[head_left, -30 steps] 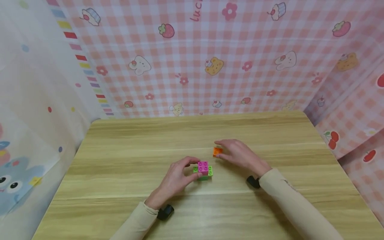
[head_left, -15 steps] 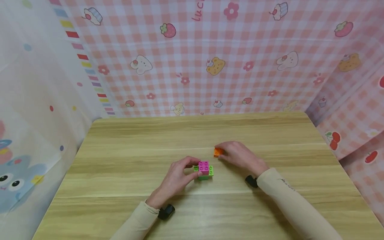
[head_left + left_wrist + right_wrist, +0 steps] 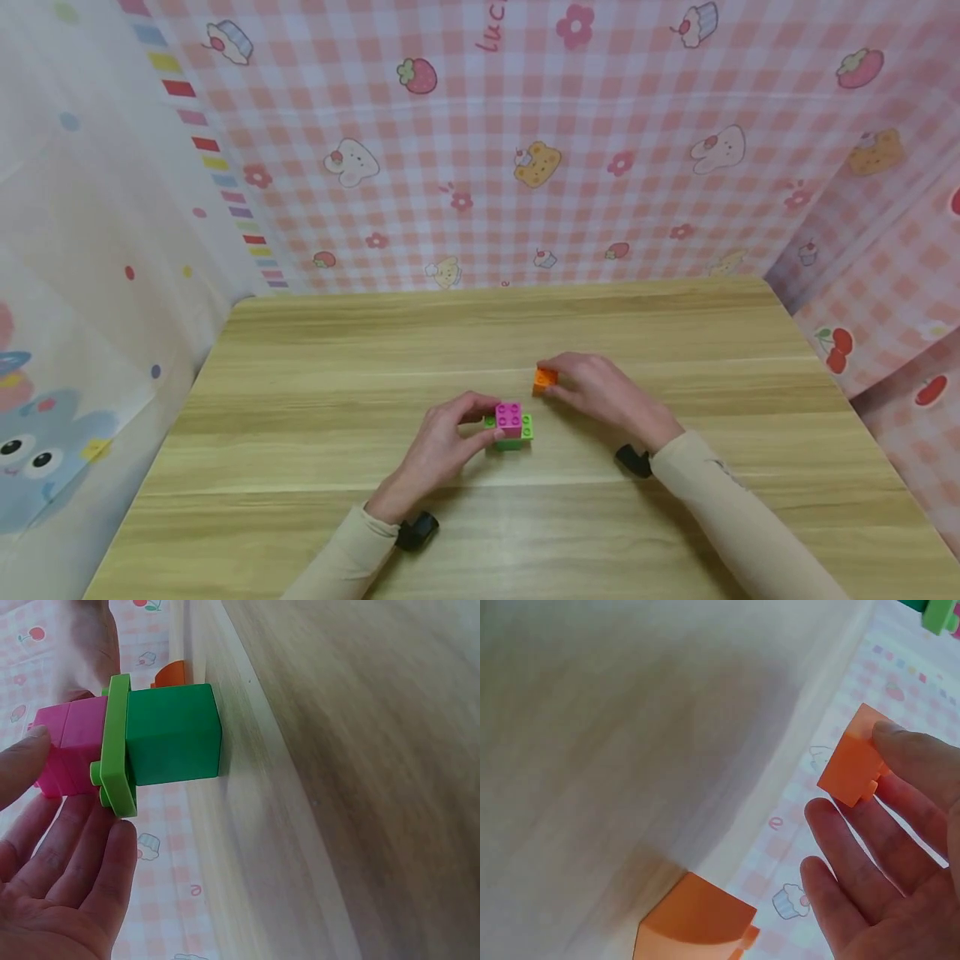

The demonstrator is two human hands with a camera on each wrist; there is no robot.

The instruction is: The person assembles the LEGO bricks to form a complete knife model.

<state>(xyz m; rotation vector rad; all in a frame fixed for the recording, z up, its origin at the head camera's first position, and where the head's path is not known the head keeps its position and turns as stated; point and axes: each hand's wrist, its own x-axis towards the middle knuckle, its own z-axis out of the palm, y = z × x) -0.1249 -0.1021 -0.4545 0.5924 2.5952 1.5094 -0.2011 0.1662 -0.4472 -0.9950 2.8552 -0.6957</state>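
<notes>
My left hand (image 3: 442, 446) pinches the pink brick (image 3: 507, 419) on top of a small stack. Under the pink brick lies a lime-green plate (image 3: 116, 746), and below that a dark green brick (image 3: 174, 735). In the left wrist view a seam crosses the pink part. My right hand (image 3: 600, 392), just beyond the stack to the right, grips an orange brick (image 3: 856, 759) between thumb and fingers, its studs towards the palm. In the right wrist view that brick appears apart from the tabletop.
A second orange piece (image 3: 696, 922) stands on the wooden table (image 3: 337, 350) at the bottom of the right wrist view; the right hand seems to hide it from the head. Pink checked cloth (image 3: 480, 167) hangs behind the table.
The right hand's fingers have closed round the orange brick, which has barely shifted. The left hand and its stack stay in place.
</notes>
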